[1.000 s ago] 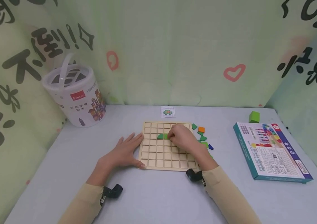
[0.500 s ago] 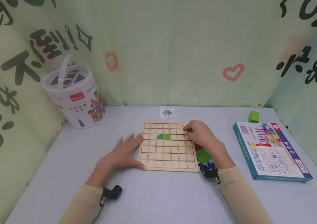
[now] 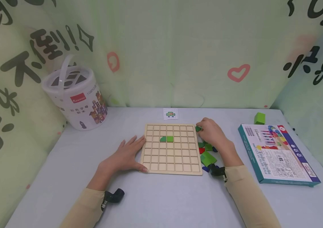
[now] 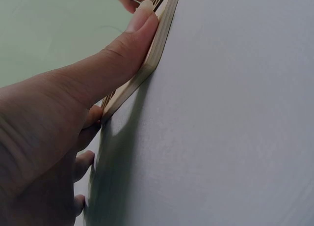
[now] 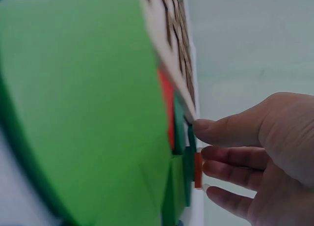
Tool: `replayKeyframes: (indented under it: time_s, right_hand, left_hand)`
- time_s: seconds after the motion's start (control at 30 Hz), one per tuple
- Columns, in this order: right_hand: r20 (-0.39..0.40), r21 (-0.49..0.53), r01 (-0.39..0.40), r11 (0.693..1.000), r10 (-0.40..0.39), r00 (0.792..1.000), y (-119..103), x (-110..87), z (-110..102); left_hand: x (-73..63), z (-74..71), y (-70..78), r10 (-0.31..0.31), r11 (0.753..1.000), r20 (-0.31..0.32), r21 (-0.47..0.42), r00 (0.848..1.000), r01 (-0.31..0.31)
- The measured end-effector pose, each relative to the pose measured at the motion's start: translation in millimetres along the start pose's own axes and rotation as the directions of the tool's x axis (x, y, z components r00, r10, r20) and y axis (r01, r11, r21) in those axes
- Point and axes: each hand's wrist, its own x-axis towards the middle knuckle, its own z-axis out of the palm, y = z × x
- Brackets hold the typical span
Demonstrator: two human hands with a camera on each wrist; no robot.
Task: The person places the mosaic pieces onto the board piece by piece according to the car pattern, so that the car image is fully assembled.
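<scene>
A wooden grid board lies flat on the table. My left hand rests against its left edge, fingers spread; in the left wrist view the thumb presses the board's corner. Two pieces sit side by side in the grid: a dark green quarter-round piece and a light green square. Beyond the board's upper right corner, my right hand pinches a small dark green piece at its fingertips. In the right wrist view, an orange piece shows close to the fingers.
Loose pieces lie along the board's right side, among them a red piece, a large green piece and blue ones. A small pattern card lies behind the board. A flat box, green block and white bucket stand around.
My right hand has left the light green square in the grid and moved right, off the board, to the small dark green piece. The left hand has stayed in place.
</scene>
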Motion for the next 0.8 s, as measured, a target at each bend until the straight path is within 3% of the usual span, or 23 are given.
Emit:
replayKeyframes:
  time_s: [0.47,0.8]
  right_hand:
    - [0.002,-0.027,-0.06,0.998,0.06,0.998,0.8,2.3,4.2]
    - [-0.03,-0.06,-0.058,0.996,0.056,0.998,-1.9,0.9,1.2]
  left_hand:
    - [0.2,-0.5,0.9,-0.003,1.0,0.004,0.013,1.0,0.003]
    - [1.1,1.3,-0.5,-0.016,1.0,0.01,0.01,1.0,0.016]
